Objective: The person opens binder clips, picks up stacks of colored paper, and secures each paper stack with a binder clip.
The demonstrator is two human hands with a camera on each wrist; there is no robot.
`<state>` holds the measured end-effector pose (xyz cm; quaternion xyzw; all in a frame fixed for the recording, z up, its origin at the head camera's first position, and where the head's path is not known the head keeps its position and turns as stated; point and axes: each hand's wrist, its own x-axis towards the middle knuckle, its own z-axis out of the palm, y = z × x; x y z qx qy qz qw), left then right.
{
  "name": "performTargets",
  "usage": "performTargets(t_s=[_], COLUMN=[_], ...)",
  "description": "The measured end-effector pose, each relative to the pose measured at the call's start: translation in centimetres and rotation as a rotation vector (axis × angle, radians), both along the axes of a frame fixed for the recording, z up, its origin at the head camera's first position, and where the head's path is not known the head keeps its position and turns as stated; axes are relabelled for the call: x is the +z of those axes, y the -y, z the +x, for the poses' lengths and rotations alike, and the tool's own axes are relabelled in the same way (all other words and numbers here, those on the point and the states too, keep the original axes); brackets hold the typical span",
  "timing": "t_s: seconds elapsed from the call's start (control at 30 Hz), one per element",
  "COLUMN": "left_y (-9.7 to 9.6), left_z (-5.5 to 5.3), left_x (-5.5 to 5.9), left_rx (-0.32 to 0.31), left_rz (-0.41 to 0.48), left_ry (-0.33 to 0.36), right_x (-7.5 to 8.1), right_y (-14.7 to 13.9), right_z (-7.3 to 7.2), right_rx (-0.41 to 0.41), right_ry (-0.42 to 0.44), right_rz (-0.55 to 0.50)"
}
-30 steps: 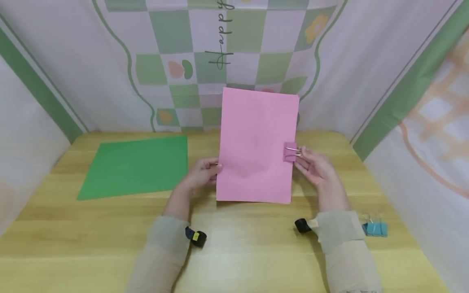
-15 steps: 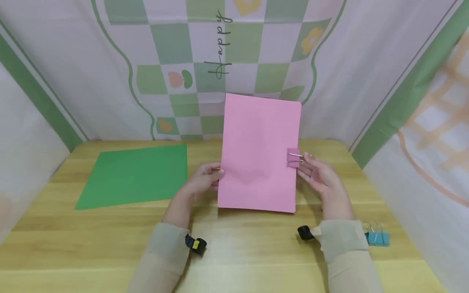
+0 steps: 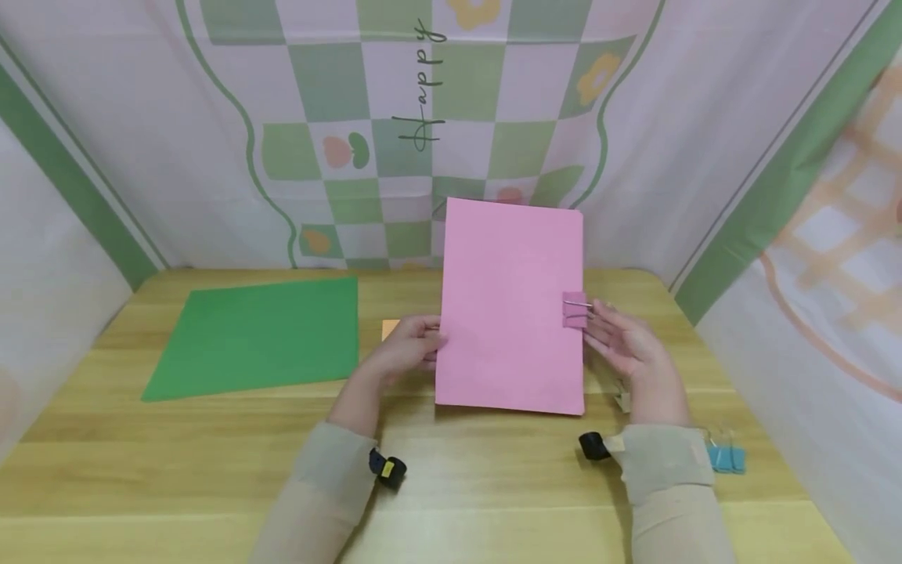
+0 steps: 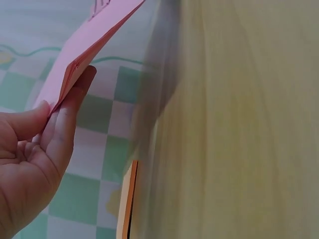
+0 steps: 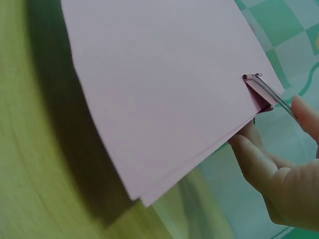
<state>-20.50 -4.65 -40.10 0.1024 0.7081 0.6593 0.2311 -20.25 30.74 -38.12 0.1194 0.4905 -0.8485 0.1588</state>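
Upright above the table, a stack of pink paper (image 3: 510,305) is held between both hands. My left hand (image 3: 409,348) pinches its left edge, thumb on the front and fingers behind, as the left wrist view also shows. On the right edge sits a pink binder clip (image 3: 574,310) with metal handles. My right hand (image 3: 627,341) holds the clip by those handles, its thumb (image 5: 304,117) against a wire handle in the right wrist view. At the lower corner in that view, the sheets are slightly out of line.
Green paper (image 3: 261,337) lies on the wooden table (image 3: 465,486) at left. Behind my left hand an orange stack (image 4: 128,199) shows its edge. A teal binder clip (image 3: 727,459) lies beside my right sleeve; a pale object (image 3: 622,401) is partly hidden by my right wrist. A patterned cloth hangs behind.
Both hands have shifted right with the pink paper and its clip, still gripped the same way. The orange piece and the pale object have come into view behind the hands.
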Motion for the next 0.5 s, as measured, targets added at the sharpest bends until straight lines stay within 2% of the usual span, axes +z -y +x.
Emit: performTargets(t_s=[0.27,0.5], left_y=[-1.4,-1.7], left_z=[-0.1,-0.3], left_x=[0.1,-0.4], left_rx=[0.023,0.013], left_rz=[-0.066,-0.091], left_ry=[0.012,0.028], right_x=[0.2,0.1], right_y=[-0.8,-1.3], right_z=[0.3,0.4], right_rx=[-0.024,-0.009], right_ry=[-0.005,-0.009], right_rz=[-0.003,0.029])
